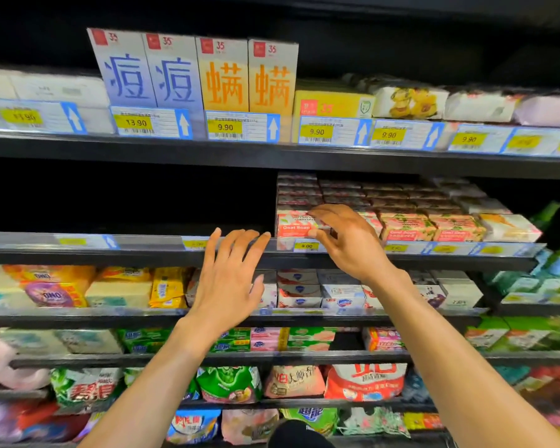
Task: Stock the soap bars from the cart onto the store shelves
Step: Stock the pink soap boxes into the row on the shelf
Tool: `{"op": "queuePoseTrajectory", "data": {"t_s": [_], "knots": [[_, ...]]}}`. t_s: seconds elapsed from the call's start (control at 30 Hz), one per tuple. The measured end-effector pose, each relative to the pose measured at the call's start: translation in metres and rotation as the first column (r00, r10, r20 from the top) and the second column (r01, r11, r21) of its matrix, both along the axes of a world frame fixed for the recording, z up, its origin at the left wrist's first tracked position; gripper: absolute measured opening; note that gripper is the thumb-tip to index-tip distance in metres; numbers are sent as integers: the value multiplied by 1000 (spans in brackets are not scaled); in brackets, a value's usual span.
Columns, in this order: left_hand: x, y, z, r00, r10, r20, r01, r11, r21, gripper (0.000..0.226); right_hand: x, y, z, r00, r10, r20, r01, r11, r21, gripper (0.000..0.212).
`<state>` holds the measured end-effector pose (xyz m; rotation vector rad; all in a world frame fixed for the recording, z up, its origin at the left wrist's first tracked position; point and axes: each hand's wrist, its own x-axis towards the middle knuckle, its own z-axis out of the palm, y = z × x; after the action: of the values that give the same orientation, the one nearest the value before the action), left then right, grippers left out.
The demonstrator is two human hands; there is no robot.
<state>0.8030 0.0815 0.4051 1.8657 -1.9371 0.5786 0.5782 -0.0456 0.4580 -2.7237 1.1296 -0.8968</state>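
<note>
Your left hand [230, 276] is spread flat, fingertips at the glossy clear price rail [29, 240]. Your right hand [346, 240] pinches a boxy, matte cardboard Goat Soap bar [293, 225] at the second shelf's front edge, long axis left-right, label facing you.

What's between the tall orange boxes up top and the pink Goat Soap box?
The head view shows a black metal shelf edge with blue-and-yellow paper price labels between the tall orange cardboard boxes and the pink Goat Soap box.
</note>
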Motion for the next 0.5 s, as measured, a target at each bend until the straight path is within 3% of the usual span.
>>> {"op": "queuePoseTrajectory", "data": {"t_s": [0.33, 0.5], "knots": [[0, 1, 2, 1000, 1, 22, -1, 1000, 7, 74, 2, 6, 1, 995, -31, -93, 22, 995, -96, 39], [-2, 6, 8, 999, -13, -38, 15, 999, 50, 76, 3, 12, 3, 995, -40, -94, 32, 996, -83, 40]]}}
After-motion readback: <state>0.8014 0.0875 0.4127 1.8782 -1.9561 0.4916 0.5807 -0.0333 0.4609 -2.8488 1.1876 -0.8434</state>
